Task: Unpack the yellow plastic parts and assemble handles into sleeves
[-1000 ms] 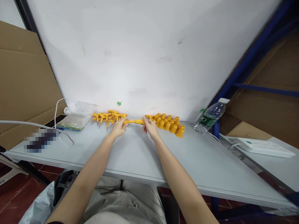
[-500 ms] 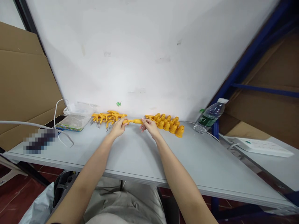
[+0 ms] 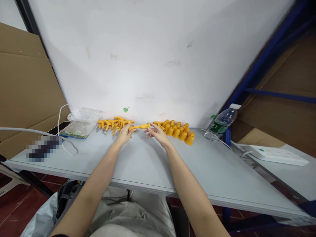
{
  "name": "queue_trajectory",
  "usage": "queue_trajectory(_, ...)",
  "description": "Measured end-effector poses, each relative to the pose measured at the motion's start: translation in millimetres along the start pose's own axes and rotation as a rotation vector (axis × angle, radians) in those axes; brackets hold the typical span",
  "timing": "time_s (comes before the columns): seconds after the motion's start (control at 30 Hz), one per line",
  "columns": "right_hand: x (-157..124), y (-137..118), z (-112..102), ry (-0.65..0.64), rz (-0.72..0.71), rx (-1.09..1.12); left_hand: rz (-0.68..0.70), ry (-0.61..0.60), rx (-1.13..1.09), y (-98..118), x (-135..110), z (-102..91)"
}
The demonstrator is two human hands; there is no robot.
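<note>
Since the earlier frame in the head view, the right hand (image 3: 158, 134) is loosening, fingers spreading open beside the flared end of a slim yellow plastic rod (image 3: 144, 126)! The left hand (image 3: 125, 133) is gripping its other end, over the grey counter (image 3: 148, 164), near bell-shaped yellow plastic cups (image 3: 176, 133).

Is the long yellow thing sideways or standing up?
Sideways: the yellow piece stretches nearly level across the picture, from the left hand toward the right hand.
</note>
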State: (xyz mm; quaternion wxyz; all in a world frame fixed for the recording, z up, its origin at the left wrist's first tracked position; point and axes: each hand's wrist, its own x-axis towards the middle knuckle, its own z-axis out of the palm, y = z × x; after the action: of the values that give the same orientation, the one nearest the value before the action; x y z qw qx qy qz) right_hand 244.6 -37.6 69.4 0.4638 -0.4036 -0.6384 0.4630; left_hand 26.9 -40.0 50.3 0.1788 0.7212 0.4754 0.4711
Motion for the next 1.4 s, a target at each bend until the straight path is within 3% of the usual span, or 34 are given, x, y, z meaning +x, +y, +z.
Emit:
queue_trajectory(0.4, -1.9, -2.4, 8.6, 0.074, -0.023, 0.075, -0.060, 0.046, 0.011, 7.4, -2.7, -0.3)
queue_trajectory(0.7, -6.8, -8.0, 18.3, 0.142, -0.063, 0.130, -0.023, 0.039, 0.033, 11.7, -4.5, -2.1)
queue_trajectory(1.23, -3.3, -7.2, 27.3, 0.259, 0.059, 0.116, 0.025, 0.041, 0.047, 7.4, -4.5, -0.4)
queue_trajectory(1.4, -4.8, -7.3, 24.3, 0.172, 0.129, 0.186, 0.028, 0.047, 0.053, 1.8, -4.1, 1.7)
